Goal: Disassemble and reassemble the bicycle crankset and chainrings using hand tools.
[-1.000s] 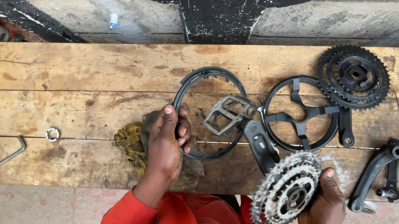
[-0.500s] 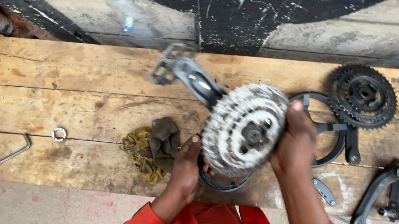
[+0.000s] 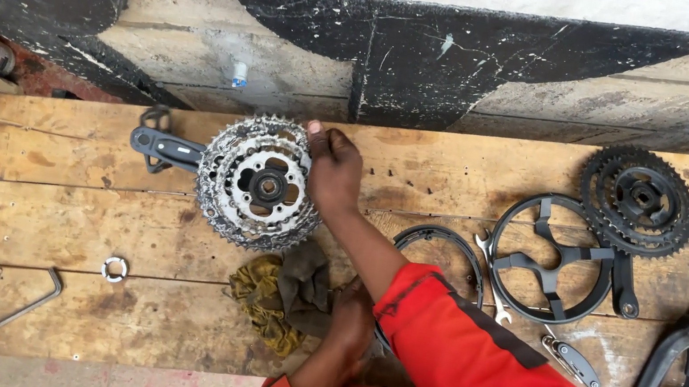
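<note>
My right hand (image 3: 332, 169) reaches across to the upper left of the wooden bench (image 3: 71, 218) and grips the toothed rim of a silver triple crankset (image 3: 261, 182). The crankset lies flat on the planks. Its black crank arm (image 3: 167, 146) points left, with a pedal at the end. My left hand (image 3: 350, 316) rests near the front edge against a dirty olive and grey rag (image 3: 286, 289). Its fingers are curled under, so whether it grips the rag is hidden. A red sleeve covers my right forearm.
To the right lie a thin black ring (image 3: 446, 239), a black chain guard (image 3: 551, 258), a dark crankset (image 3: 638, 201) and a loose black crank arm (image 3: 671, 365). At front left are a bent hex key (image 3: 14, 309) and a small metal ring (image 3: 115, 269). A wall runs behind.
My right hand lifted the silver crankset from the front right, carried it across, and set it down at the upper left. My left hand moved right, off the ring, to the rag's edge.
</note>
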